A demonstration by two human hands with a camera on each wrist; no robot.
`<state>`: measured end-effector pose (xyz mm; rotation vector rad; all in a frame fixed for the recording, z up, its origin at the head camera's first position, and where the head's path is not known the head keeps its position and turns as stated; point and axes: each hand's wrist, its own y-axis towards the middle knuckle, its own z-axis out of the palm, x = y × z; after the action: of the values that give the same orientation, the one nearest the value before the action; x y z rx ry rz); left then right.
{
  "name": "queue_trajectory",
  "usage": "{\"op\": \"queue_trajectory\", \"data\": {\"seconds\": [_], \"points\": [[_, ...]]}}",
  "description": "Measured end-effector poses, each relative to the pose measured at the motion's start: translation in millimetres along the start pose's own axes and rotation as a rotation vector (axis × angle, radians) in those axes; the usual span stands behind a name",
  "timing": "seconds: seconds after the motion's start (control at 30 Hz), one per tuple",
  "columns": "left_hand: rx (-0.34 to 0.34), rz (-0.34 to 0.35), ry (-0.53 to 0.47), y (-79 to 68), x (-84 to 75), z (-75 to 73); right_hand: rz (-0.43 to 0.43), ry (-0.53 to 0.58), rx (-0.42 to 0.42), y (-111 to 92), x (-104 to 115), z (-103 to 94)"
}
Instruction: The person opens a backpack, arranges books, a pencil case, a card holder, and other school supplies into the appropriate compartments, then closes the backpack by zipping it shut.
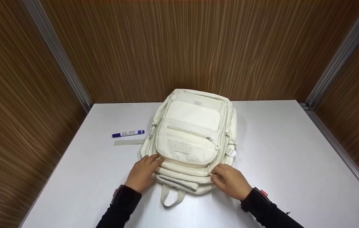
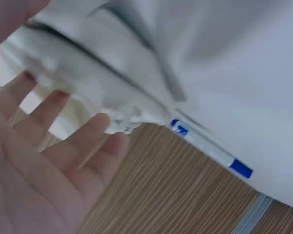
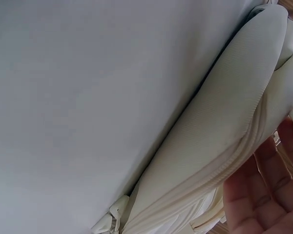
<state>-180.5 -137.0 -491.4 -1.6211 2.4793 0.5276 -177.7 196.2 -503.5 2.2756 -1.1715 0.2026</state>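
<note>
A cream backpack (image 1: pixel 192 139) lies on its back on the white table, front pockets up and its top loop handle (image 1: pixel 173 202) toward me. My left hand (image 1: pixel 144 172) is at its near left edge, fingertips over the fabric. In the left wrist view, the left hand (image 2: pixel 49 156) has its fingers spread and loosely bent beside the bag. My right hand (image 1: pixel 231 180) is at the near right edge, thumb and fingers close to the seam. The right wrist view has the right hand's fingers (image 3: pixel 268 178) lying along the bag's side, fairly straight; the thumb is hidden there.
Left of the backpack lies a blue and white marker (image 1: pixel 128 133), beside a flat pale strap (image 1: pixel 128 142) reaching out from under the bag. Wood-grain panels (image 1: pixel 198 47) with metal edge strips (image 1: pixel 62 53) enclose the table (image 1: pixel 280 142) at the back and sides.
</note>
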Motion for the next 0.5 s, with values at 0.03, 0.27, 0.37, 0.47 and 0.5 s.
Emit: {"op": "queue_trajectory", "data": {"seconds": [0.03,0.27,0.37,0.47,0.5], "points": [[-0.015,0.009,0.002,0.4,2.0,2.4,0.003,0.002,0.003,-0.1,-0.2,0.1],[-0.070,0.046,0.029,0.6,6.6,11.2,0.017,0.018,-0.005,0.0,-1.8,0.8],[-0.084,0.053,0.041,-0.8,6.0,13.6,0.024,0.014,-0.005,-0.2,-2.8,-0.2],[-0.100,0.058,0.068,-2.4,4.0,16.1,0.034,0.013,-0.007,-0.4,-4.1,-2.2],[-0.108,0.064,0.082,-2.6,3.2,16.9,0.037,0.012,-0.010,-0.5,-4.5,-3.1]]}}
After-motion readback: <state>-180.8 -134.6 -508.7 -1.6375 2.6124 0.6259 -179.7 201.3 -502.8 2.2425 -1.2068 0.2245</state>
